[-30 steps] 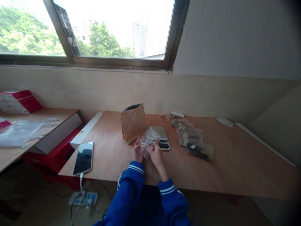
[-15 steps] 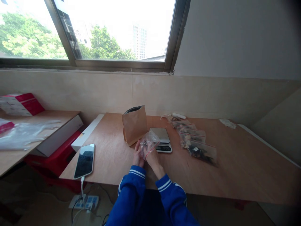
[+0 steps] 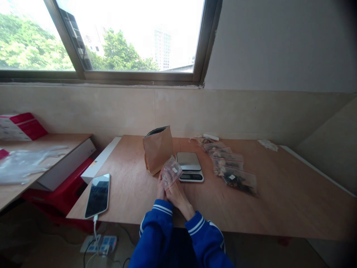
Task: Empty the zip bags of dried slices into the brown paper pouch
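Observation:
A small clear zip-lock bag [image 3: 173,169] with a red seal line and a white label is between my two hands, just in front of the paper pouch. My left hand [image 3: 161,189] is closed on its left side. My right hand [image 3: 177,196] reaches up to the red-lined mouth, its fingers closed and partly covered by the plastic; whether they are inside the bag I cannot tell. Behind stands an open brown paper pouch [image 3: 158,149] with a dark lining. To the right lies a digital scale [image 3: 189,160], its steel plate bare.
Several filled zip-lock bags [image 3: 239,179] lie in an overlapping row to the scale's right. A charging phone [image 3: 97,195] rests at the table's left edge. A whitish scrap [image 3: 268,145] lies at the back right. Plastic sheeting [image 3: 28,163] covers part of the left table.
The zip-lock bag has shifted slightly left and turned, so its label now shows. Both hands moved a little left with it, uncovering more of the scale's display.

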Demonstrator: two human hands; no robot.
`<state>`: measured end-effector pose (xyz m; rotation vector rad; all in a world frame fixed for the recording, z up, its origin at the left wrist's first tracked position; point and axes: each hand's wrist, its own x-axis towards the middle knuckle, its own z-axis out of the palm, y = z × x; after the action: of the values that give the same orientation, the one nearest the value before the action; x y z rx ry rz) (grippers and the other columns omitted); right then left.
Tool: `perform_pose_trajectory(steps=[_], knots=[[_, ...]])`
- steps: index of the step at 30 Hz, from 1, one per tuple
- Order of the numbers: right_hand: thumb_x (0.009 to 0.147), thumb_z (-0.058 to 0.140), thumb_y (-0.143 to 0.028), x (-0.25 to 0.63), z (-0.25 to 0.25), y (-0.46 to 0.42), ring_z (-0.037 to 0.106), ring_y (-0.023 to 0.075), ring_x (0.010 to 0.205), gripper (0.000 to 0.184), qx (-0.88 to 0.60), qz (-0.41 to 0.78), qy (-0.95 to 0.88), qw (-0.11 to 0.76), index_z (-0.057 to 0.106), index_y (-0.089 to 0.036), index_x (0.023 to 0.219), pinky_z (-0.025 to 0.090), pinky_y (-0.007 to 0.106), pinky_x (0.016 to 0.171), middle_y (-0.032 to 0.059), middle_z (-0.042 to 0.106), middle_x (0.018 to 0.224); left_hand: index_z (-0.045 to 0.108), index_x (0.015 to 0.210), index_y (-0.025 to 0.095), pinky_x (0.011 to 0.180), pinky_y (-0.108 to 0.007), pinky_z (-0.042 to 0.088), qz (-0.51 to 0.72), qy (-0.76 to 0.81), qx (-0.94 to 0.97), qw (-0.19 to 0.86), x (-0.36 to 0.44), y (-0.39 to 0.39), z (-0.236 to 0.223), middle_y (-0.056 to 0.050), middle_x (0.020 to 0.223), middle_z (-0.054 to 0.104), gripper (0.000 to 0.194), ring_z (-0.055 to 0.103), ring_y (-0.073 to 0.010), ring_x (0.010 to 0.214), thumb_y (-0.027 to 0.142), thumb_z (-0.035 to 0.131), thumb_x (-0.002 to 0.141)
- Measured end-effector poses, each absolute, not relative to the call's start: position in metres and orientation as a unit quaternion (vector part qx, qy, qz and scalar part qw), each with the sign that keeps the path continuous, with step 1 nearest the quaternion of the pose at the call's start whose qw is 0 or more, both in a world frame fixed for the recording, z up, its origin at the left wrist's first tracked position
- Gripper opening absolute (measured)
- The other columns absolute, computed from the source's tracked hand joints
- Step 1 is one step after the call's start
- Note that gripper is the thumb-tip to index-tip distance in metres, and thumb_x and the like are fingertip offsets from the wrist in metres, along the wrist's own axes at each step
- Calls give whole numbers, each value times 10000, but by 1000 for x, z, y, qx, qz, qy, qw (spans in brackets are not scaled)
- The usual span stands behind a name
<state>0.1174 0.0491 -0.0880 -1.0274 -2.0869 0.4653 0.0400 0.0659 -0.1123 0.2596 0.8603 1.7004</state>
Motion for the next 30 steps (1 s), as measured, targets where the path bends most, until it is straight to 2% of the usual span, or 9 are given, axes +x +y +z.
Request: perform_pose_trajectory(steps=[3,8,13,19,24,28,30], knots=[[968,389,-270,114,-101,56,295,264,1427,501,-413,215,-784,412,375,-239,1468,260,523,1172,102,351,1528,630,1147,165,893,-272,529,734,314,41,601,40,65,-109,-80,1078,695,313,672,-197,1034,63,491,886],[953,438,-297,101,-115,69,435,231,1346,456,-428,277,-702,498,470,-260,1406,356,450,1136,84,494,1422,587,1212,236,893,-281,551,731,282,-37,620,38,63,-103,-66,1091,699,407,687,-167,993,40,517,862],[916,532,-357,106,-107,65,550,250,1243,428,-433,298,-689,500,550,-278,1336,432,442,1073,72,598,1315,593,1211,295,896,-295,550,733,239,-91,630,35,59,-105,-41,1100,707,436,696,-144,959,29,485,883],[879,599,-400,114,-95,50,637,253,1134,379,-473,314,-638,520,640,-279,1236,519,382,964,50,671,1227,641,1077,284,942,-346,534,739,214,-82,634,36,57,-108,-8,1192,681,353,664,-170,1064,24,532,865],[817,658,-469,118,-93,44,669,293,1046,451,-519,292,-577,558,677,-215,1189,527,421,915,105,700,1160,650,1048,263,938,-337,534,746,209,-80,628,36,57,-104,-13,1212,673,314,655,-167,1080,31,534,871],[812,653,-507,136,-95,38,691,244,852,481,-531,324,-498,605,679,-150,1134,548,382,805,129,725,1045,630,1118,294,928,-375,546,746,223,-90,620,35,56,-101,-7,1171,691,365,681,-167,1012,41,501,889],[816,650,-512,146,-92,36,685,226,830,496,-530,337,-453,633,657,-137,1142,546,356,776,133,720,1038,609,1165,319,930,-400,548,745,230,-93,620,34,56,-101,-2,1163,694,404,688,-170,991,45,503,887]])
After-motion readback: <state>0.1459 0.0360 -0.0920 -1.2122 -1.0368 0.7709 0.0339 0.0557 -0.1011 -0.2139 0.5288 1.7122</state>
